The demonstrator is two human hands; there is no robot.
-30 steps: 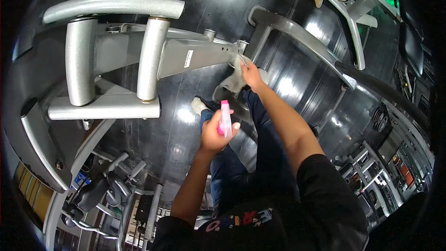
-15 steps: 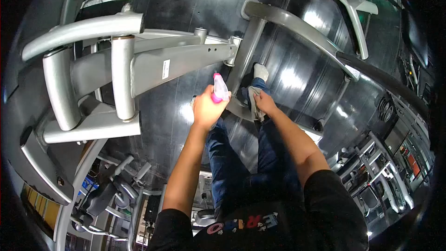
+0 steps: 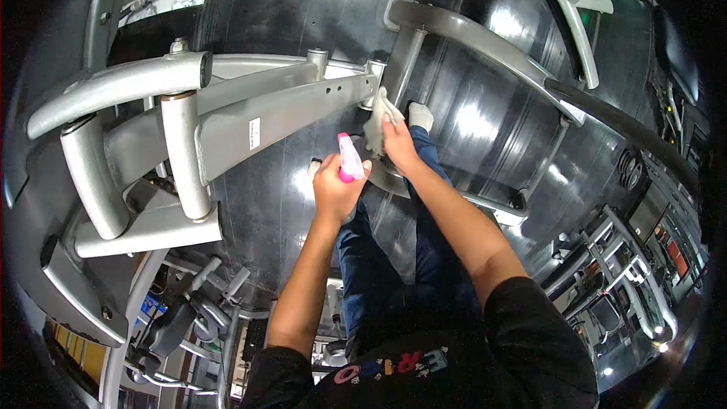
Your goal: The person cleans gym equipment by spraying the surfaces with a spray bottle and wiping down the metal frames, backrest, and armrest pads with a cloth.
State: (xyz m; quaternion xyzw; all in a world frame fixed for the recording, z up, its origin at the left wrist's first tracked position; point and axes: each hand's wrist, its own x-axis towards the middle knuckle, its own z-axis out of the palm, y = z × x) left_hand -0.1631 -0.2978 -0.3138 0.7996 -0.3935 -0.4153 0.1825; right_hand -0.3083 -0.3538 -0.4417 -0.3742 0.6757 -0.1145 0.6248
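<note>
My left hand (image 3: 336, 185) is wrapped round a clear spray bottle (image 3: 350, 160) with a pink top and a pink base, in the middle of the view. Just right of it and slightly higher, my right hand (image 3: 397, 142) grips a grey-white cloth (image 3: 382, 117). The cloth lies against or just over the upright post of a grey metal frame (image 3: 403, 57); whether it touches is hard to tell. Close to the cloth ends a long grey machine arm (image 3: 288, 110), which bears a white label (image 3: 254, 133).
Thick silver tubes (image 3: 185, 155) of the machine fill the left. A curved rail (image 3: 485, 42) runs from top centre to the right. More gym equipment (image 3: 613, 280) stands lower right and lower left. My feet are on the dark, shiny floor (image 3: 265, 212) by the frame's base.
Since half a second ago, my right hand has carried the cloth up and left to the post. My left hand and the bottle have shifted slightly left and down. The view has moved a little.
</note>
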